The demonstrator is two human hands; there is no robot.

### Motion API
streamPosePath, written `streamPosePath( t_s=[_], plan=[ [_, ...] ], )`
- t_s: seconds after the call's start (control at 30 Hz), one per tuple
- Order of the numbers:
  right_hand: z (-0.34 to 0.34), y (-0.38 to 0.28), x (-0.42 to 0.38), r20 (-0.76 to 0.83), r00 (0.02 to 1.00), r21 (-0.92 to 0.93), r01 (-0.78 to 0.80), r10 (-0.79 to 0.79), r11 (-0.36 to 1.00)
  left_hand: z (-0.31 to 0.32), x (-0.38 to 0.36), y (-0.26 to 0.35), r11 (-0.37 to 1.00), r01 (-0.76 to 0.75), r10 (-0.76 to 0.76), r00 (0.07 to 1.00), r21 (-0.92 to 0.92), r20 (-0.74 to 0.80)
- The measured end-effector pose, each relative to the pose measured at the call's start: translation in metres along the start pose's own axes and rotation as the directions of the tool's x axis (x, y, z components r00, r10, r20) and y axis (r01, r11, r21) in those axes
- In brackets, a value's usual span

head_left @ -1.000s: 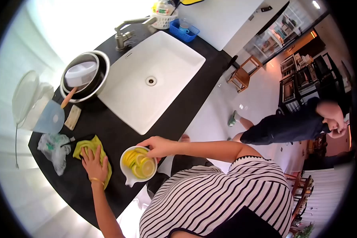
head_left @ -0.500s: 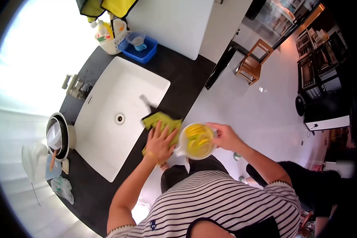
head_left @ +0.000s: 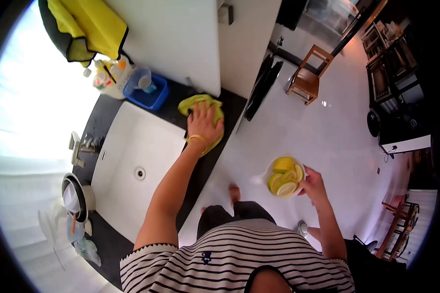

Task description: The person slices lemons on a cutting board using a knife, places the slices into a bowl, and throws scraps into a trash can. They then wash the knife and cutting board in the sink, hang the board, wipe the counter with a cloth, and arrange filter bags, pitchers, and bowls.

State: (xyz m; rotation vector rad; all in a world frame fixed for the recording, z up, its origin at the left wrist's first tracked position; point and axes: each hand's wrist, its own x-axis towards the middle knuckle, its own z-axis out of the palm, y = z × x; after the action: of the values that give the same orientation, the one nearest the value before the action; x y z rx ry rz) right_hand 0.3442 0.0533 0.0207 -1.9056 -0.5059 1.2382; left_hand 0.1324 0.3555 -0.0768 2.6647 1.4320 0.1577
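Observation:
My left hand (head_left: 204, 126) lies flat on a yellow-green cloth (head_left: 215, 103), fingers stretched out, pressing it to the dark counter by the sink's right corner. The cloth is bunched under and around the palm. Out over the floor, my right hand (head_left: 314, 186) grips the rim of a pale bowl (head_left: 269, 172), with the fingers partly hidden behind it. Yellow and green citrus slices (head_left: 284, 177) fill this bowl. Between my two arms is the white sink (head_left: 127, 161), with its drain in the middle.
A blue basket (head_left: 154, 100) with a clear cup stands behind the sink, beside bottles (head_left: 107, 78). Yellow cloths (head_left: 98, 29) hang above. Nested pots (head_left: 87, 195) and a plastic bag (head_left: 87, 250) are at left. A wooden chair (head_left: 305, 83) stands on the floor; another person's foot (head_left: 303, 228) shows nearby.
My left hand and the cloth have slid along the counter, away from me, toward the sink's far right corner. My right hand has carried the bowl to the right, away from the counter.

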Motion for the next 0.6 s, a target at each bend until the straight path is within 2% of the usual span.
streamPosePath(
  t_s=[0.03, 0.07, 0.2, 0.27, 0.4, 0.5, 0.57, 0.6],
  plan=[
    [0.001, 0.003, 0.001, 0.003, 1.0, 0.025, 0.007, -0.007, 1.0, 0.002, 0.0, -0.008, 0.996, 0.072, -0.07, 0.997, 0.044, -0.044],
    [0.001, 0.01, 0.002, 0.007, 1.0, 0.07, -0.02, 0.019, 0.997, -0.004, 0.002, -0.018, 0.991, 0.132, -0.131, 0.99, 0.008, -0.05],
    [0.003, 0.027, 0.0, 0.018, 0.999, 0.044, -0.05, 0.049, 0.998, -0.004, 0.019, -0.041, 0.979, 0.203, -0.201, 0.975, 0.006, -0.097],
    [0.004, 0.034, -0.001, 0.032, 0.998, 0.035, -0.048, 0.047, 0.998, 0.007, 0.034, -0.046, 0.946, 0.324, -0.318, 0.938, 0.02, -0.138],
    [0.012, 0.03, 0.001, 0.092, 0.994, 0.014, -0.066, 0.064, 0.998, 0.004, 0.007, -0.039, 0.911, 0.41, -0.411, 0.898, -0.043, -0.158],
    [0.005, 0.036, 0.001, 0.097, 0.995, 0.022, -0.032, 0.03, 0.999, 0.016, -0.041, -0.022, 0.918, 0.373, -0.393, 0.898, -0.131, -0.198],
    [0.009, 0.035, 0.001, 0.12, 0.993, 0.015, -0.022, 0.02, 1.0, 0.002, -0.063, -0.009, 0.886, 0.44, -0.448, 0.894, -0.148, -0.021],
    [0.01, 0.035, 0.003, 0.12, 0.992, 0.005, -0.024, 0.024, 1.0, -0.001, -0.063, -0.007, 0.888, 0.443, -0.447, 0.895, -0.127, -0.006]
  ],
)
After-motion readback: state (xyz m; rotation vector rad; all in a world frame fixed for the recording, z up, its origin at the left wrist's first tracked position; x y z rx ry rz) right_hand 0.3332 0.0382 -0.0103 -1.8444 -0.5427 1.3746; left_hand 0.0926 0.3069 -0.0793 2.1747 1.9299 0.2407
